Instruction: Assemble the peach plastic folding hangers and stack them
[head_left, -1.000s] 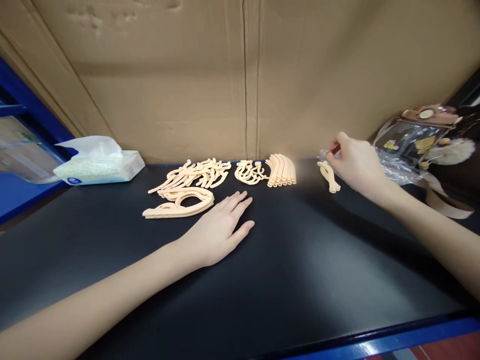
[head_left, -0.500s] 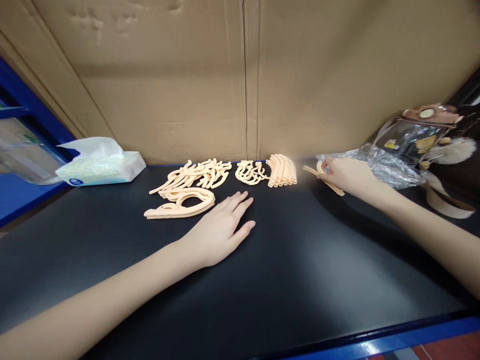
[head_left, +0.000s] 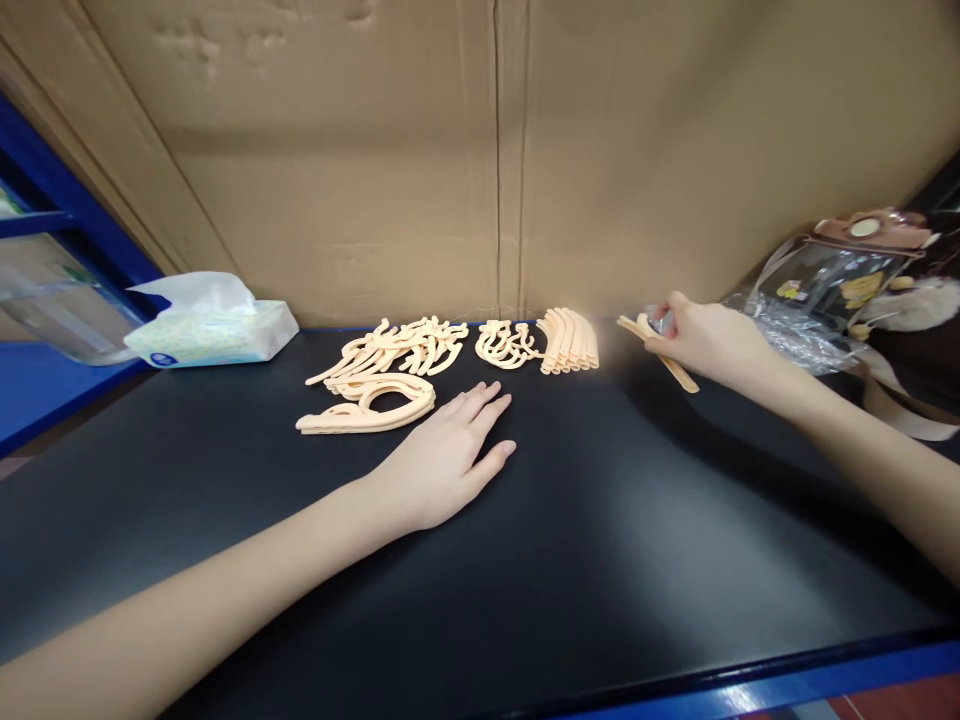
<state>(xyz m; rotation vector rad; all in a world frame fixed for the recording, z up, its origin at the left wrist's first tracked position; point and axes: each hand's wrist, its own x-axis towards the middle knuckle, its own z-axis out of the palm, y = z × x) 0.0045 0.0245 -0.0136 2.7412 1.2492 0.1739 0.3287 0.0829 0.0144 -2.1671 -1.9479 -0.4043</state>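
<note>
My left hand [head_left: 442, 455] lies flat on the black table, fingers spread and holding nothing. Just left of its fingers is a small stack of beige plastic folding-hanger bodies [head_left: 409, 392]. Behind that stack is a loose pile of curved beige arms [head_left: 405, 345]. Small beige hooks [head_left: 504, 345] sit beside it, then a neat row of beige curved tubes [head_left: 568, 342]. At the right, my right hand [head_left: 705, 340] is closed, thumb and fingers pinched at some beige plastic strips [head_left: 680, 375]. Their middle is hidden behind the fingers.
A tissue pack [head_left: 214, 330] stands at the back left. Crumpled clear plastic wrap [head_left: 802, 335] and a clear bottle [head_left: 844, 265] with a brown lid and strap are at the right. A cardboard wall [head_left: 360, 180] rises along the table's back edge.
My right hand has lifted slightly at the beige strips, its fingers bent higher. My left hand stays flat in place. The whole view has shifted a little.
</note>
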